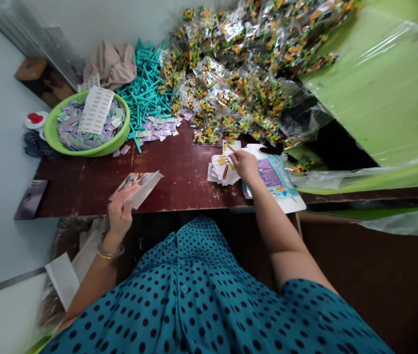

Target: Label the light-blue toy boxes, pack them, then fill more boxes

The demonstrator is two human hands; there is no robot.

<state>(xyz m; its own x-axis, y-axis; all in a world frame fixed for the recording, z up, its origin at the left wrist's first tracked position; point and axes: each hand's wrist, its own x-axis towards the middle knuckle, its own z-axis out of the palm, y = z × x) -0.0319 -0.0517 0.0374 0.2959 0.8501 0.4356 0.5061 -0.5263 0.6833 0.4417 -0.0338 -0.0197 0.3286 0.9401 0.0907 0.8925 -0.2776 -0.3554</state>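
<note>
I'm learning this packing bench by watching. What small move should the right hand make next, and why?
Probably lift the top sheet off the stack of printed sheets and bring it to the carton. The right hand rests on that stack, while the left hand holds the carton at the table edge.

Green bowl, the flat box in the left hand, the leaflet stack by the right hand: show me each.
green bowl (98, 150), head view, on its front rim.
flat box (146, 186), head view, on its white side panel.
leaflet stack (220, 169), head view, on the top sheet.
</note>
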